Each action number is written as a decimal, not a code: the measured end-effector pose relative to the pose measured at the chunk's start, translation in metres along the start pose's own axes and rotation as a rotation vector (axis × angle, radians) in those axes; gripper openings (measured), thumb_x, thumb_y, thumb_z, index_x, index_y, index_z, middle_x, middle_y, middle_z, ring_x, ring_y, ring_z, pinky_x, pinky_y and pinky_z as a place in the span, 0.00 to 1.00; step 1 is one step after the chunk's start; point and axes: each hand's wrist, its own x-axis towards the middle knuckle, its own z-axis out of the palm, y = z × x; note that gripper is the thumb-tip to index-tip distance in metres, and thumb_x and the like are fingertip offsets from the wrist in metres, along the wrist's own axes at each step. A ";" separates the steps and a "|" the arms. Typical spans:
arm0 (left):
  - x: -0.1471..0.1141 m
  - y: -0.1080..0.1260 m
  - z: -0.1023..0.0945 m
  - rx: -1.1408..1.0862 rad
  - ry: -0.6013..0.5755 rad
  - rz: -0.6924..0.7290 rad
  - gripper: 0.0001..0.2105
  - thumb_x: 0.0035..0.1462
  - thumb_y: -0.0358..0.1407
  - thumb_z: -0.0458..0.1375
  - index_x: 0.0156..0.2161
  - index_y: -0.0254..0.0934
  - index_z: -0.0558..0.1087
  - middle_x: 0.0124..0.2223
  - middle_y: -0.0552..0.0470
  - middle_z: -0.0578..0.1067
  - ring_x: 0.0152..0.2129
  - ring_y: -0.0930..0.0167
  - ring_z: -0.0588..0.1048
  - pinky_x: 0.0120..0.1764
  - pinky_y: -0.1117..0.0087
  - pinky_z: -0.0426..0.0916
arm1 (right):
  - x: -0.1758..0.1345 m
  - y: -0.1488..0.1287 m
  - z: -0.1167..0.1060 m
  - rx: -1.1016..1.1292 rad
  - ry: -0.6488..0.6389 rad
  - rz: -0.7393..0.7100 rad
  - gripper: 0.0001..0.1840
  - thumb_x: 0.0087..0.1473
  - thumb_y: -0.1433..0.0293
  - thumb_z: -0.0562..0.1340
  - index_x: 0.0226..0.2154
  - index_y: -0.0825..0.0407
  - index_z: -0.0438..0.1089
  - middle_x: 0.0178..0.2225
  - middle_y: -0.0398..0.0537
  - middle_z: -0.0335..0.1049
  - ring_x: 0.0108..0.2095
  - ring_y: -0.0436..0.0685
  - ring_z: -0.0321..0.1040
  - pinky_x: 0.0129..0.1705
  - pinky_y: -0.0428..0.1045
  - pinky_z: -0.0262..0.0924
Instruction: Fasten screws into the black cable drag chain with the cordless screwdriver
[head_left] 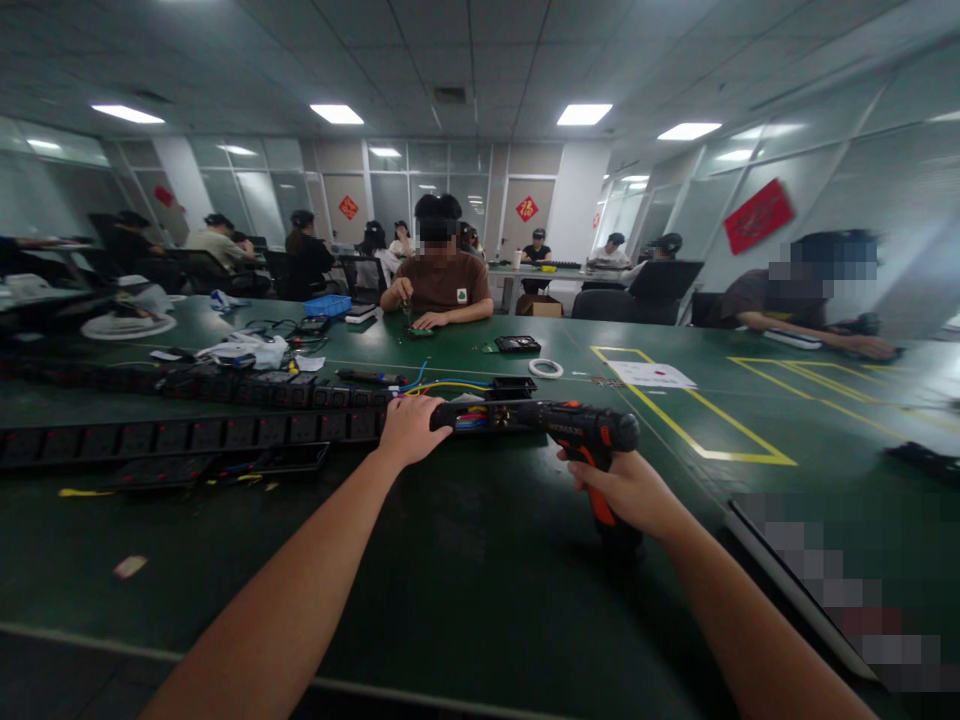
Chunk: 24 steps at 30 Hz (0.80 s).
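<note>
My right hand (626,490) is wrapped round the grip of a black and orange cordless drill (600,430). The drill lies level, its nose pointing left at the open end of a long black power strip (217,435). Whether its tip touches anything there is too dark to tell. Closed over the strip beside that opening is my left hand (409,430), with the thumb along the near side. Coloured wires (472,415) show inside the open section. Yellow and blue wires (450,385) stick up behind it.
Behind the strip lie a second power strip (247,390), a screwdriver-like tool (371,377) and a white tape roll (545,369). Black cover pieces (161,472) rest nearer me. A co-worker (442,275) sits opposite, another person (795,290) at the right. Yellow tape (739,458) marks the green table.
</note>
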 end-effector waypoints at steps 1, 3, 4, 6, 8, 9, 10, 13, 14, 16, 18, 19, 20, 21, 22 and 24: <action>0.000 0.000 0.000 -0.003 0.003 0.001 0.24 0.59 0.50 0.58 0.58 0.44 0.71 0.57 0.47 0.74 0.55 0.56 0.69 0.57 0.52 0.56 | 0.000 -0.001 0.000 0.000 0.003 -0.001 0.19 0.51 0.63 0.65 0.45 0.53 0.72 0.34 0.49 0.78 0.29 0.58 0.73 0.39 0.56 0.69; 0.000 0.000 0.000 -0.007 0.006 0.002 0.23 0.59 0.50 0.58 0.57 0.44 0.71 0.57 0.47 0.74 0.54 0.56 0.69 0.56 0.52 0.56 | -0.001 -0.002 0.000 -0.001 0.008 -0.003 0.18 0.51 0.63 0.65 0.44 0.52 0.72 0.36 0.50 0.78 0.29 0.57 0.73 0.37 0.55 0.69; 0.000 0.000 0.000 -0.007 0.006 0.003 0.23 0.59 0.50 0.58 0.57 0.44 0.71 0.57 0.46 0.74 0.54 0.56 0.69 0.56 0.52 0.56 | -0.001 -0.003 0.000 -0.002 0.008 -0.001 0.17 0.51 0.63 0.65 0.44 0.52 0.72 0.37 0.50 0.78 0.28 0.57 0.73 0.36 0.54 0.69; -0.001 0.000 0.000 -0.002 0.004 0.008 0.24 0.59 0.50 0.58 0.57 0.44 0.70 0.57 0.46 0.74 0.55 0.55 0.69 0.57 0.52 0.56 | -0.001 -0.003 0.000 -0.005 0.001 0.001 0.17 0.51 0.62 0.65 0.43 0.52 0.72 0.37 0.50 0.78 0.28 0.56 0.72 0.33 0.53 0.68; -0.001 -0.001 0.000 0.003 0.005 0.012 0.24 0.59 0.50 0.58 0.58 0.44 0.70 0.58 0.46 0.74 0.55 0.55 0.68 0.57 0.52 0.55 | -0.001 -0.002 0.000 -0.005 -0.009 0.001 0.17 0.51 0.61 0.65 0.43 0.52 0.72 0.37 0.50 0.78 0.28 0.56 0.72 0.32 0.52 0.68; 0.000 -0.001 0.001 0.004 0.006 0.012 0.24 0.59 0.50 0.58 0.58 0.44 0.70 0.58 0.46 0.74 0.55 0.55 0.68 0.57 0.52 0.55 | 0.000 -0.001 0.000 -0.004 -0.011 0.000 0.17 0.51 0.61 0.65 0.43 0.52 0.72 0.37 0.50 0.77 0.27 0.56 0.72 0.31 0.52 0.68; 0.000 -0.001 0.001 0.002 0.007 0.011 0.24 0.59 0.49 0.58 0.58 0.44 0.70 0.57 0.46 0.74 0.55 0.55 0.69 0.57 0.52 0.55 | 0.000 0.000 0.001 -0.001 -0.013 -0.004 0.17 0.51 0.61 0.65 0.43 0.52 0.71 0.37 0.50 0.77 0.27 0.56 0.71 0.31 0.52 0.68; 0.001 -0.001 0.002 -0.005 0.007 0.010 0.24 0.58 0.49 0.59 0.57 0.45 0.70 0.57 0.47 0.74 0.54 0.55 0.69 0.57 0.52 0.56 | 0.001 0.002 0.001 0.002 -0.008 -0.011 0.17 0.52 0.61 0.65 0.43 0.52 0.71 0.38 0.50 0.77 0.27 0.55 0.71 0.31 0.52 0.68; 0.001 -0.001 0.003 -0.006 0.007 0.009 0.24 0.58 0.49 0.59 0.57 0.44 0.71 0.57 0.47 0.74 0.54 0.55 0.69 0.57 0.51 0.56 | 0.001 0.002 0.001 -0.001 -0.005 -0.012 0.17 0.52 0.61 0.65 0.43 0.52 0.71 0.37 0.50 0.77 0.27 0.55 0.71 0.31 0.51 0.67; 0.001 -0.001 0.003 -0.003 0.008 0.009 0.24 0.59 0.50 0.58 0.57 0.44 0.71 0.56 0.46 0.75 0.54 0.55 0.69 0.56 0.51 0.56 | 0.001 0.001 0.001 -0.008 -0.002 -0.008 0.16 0.51 0.61 0.64 0.42 0.52 0.71 0.36 0.50 0.76 0.27 0.55 0.70 0.30 0.51 0.67; 0.000 -0.002 0.003 0.002 0.016 0.012 0.24 0.59 0.50 0.59 0.57 0.44 0.71 0.57 0.46 0.74 0.54 0.55 0.69 0.56 0.51 0.56 | 0.000 -0.001 0.001 -0.007 0.001 0.001 0.17 0.51 0.60 0.65 0.41 0.52 0.71 0.35 0.50 0.76 0.26 0.55 0.70 0.30 0.51 0.67; 0.000 -0.002 0.003 0.004 0.020 0.012 0.24 0.58 0.50 0.59 0.57 0.43 0.71 0.57 0.46 0.74 0.54 0.55 0.69 0.57 0.51 0.56 | 0.000 -0.002 0.001 -0.005 0.001 0.005 0.17 0.51 0.60 0.65 0.41 0.52 0.71 0.35 0.49 0.76 0.26 0.55 0.70 0.30 0.51 0.67; 0.000 -0.002 0.003 0.005 0.020 0.012 0.24 0.58 0.50 0.59 0.57 0.44 0.71 0.58 0.46 0.74 0.55 0.55 0.69 0.57 0.51 0.56 | 0.000 -0.003 0.001 -0.004 0.001 0.008 0.17 0.51 0.59 0.65 0.41 0.52 0.71 0.35 0.50 0.76 0.26 0.56 0.70 0.29 0.51 0.67; 0.000 -0.002 0.002 0.004 0.018 0.011 0.24 0.58 0.50 0.59 0.57 0.44 0.71 0.58 0.46 0.74 0.55 0.55 0.69 0.57 0.52 0.56 | 0.000 -0.003 0.001 -0.003 0.003 0.007 0.17 0.51 0.59 0.65 0.41 0.52 0.71 0.35 0.50 0.76 0.26 0.56 0.70 0.29 0.51 0.67; 0.000 -0.002 0.002 0.001 0.013 0.010 0.24 0.58 0.50 0.59 0.57 0.44 0.71 0.58 0.46 0.74 0.55 0.55 0.69 0.57 0.52 0.56 | -0.001 -0.003 0.001 -0.006 0.002 0.004 0.16 0.51 0.59 0.65 0.40 0.52 0.72 0.34 0.49 0.76 0.26 0.56 0.70 0.29 0.51 0.66; 0.000 -0.001 0.001 -0.005 0.008 0.010 0.24 0.58 0.50 0.59 0.57 0.44 0.71 0.57 0.47 0.74 0.55 0.55 0.69 0.57 0.51 0.55 | 0.000 -0.002 0.000 -0.014 0.002 -0.005 0.16 0.52 0.59 0.65 0.40 0.51 0.72 0.32 0.48 0.76 0.26 0.56 0.70 0.29 0.50 0.66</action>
